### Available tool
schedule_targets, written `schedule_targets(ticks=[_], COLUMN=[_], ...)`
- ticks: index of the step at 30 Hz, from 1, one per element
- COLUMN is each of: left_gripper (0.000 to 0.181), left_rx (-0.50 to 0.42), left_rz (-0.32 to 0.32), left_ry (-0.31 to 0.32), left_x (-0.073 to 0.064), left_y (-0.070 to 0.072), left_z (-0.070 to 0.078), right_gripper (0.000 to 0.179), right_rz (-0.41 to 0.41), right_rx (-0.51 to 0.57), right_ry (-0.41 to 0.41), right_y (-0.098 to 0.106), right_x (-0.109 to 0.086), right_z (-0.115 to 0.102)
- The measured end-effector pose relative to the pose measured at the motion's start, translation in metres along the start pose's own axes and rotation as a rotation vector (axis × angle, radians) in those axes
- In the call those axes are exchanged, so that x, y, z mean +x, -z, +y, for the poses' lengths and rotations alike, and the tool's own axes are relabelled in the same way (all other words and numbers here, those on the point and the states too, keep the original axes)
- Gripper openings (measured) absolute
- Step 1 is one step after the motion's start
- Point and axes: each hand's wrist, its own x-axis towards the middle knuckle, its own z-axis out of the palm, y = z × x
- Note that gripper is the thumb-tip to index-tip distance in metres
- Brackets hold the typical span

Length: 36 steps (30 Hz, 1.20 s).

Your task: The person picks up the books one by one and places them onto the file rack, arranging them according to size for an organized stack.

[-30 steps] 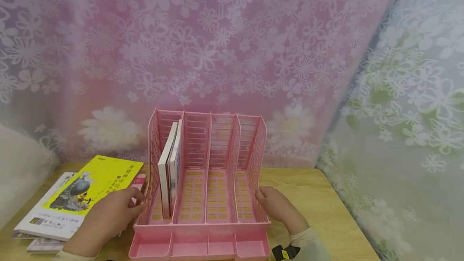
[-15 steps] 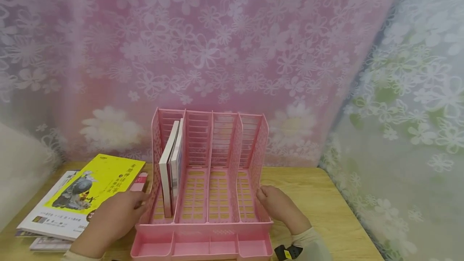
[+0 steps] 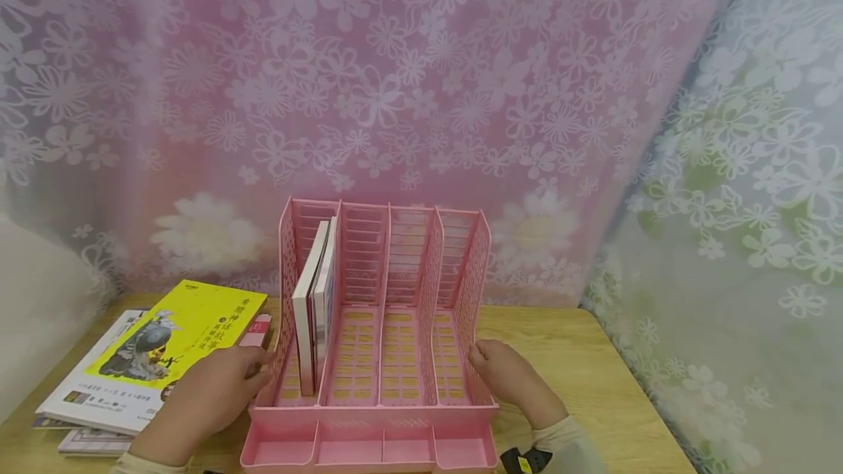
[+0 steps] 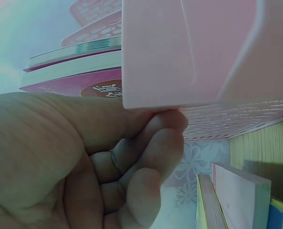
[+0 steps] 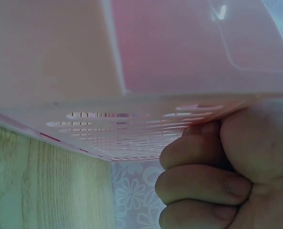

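Observation:
A pink plastic file rack (image 3: 375, 415) stands upright on the table, with tall slotted dividers and a row of small front trays. Two or more books (image 3: 312, 313) lean in its leftmost compartment. My left hand (image 3: 217, 390) grips the front edge of the rack's left wall; in the left wrist view thumb and forefinger pinch the wall (image 4: 170, 62), the other fingers curled below. On the opposite side my right hand (image 3: 510, 379) holds the right wall. The right wrist view shows its curled fingers (image 5: 193, 183) against the slotted side (image 5: 131, 129).
Left of the rack lies a stack of books, topped by a yellow-and-white book (image 3: 165, 357). The wooden table (image 3: 560, 357) extends to the right. Behind hangs a pink flowered curtain (image 3: 395, 93), and a pale flowered curtain (image 3: 744, 240) borders the right side.
The head view has shifted slightly, moving everything a little to the right in it. My left hand's fingers have settled differently at the left wall. The rack shows no clear movement on the table.

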Motion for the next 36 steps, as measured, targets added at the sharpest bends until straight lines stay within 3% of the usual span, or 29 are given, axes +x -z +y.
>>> schedule_targets(ticks=[20, 28, 31, 36], left_gripper=[0.029, 0.034, 0.042, 0.068], left_rx=[0.016, -0.045, -0.068, 0.020], left_rz=[0.010, -0.042, -0.069, -0.016], left_ry=[0.017, 0.010, 0.033, 0.041], left_x=[-0.002, -0.005, -0.003, 0.002], left_y=[-0.003, 0.003, 0.006, 0.010], left_z=[0.004, -0.006, -0.014, -0.028], right_gripper=[0.043, 0.041, 0.040, 0.041], right_rz=[-0.017, -0.029, -0.033, -0.045], right_rx=[0.027, 0.034, 0.030, 0.026], right_ry=[-0.015, 0.000, 0.008, 0.029], right_y=[0.000, -0.001, -0.001, 0.001], right_x=[0.000, 0.001, 0.001, 0.001], right_z=[0.002, 0.004, 0.004, 0.004])
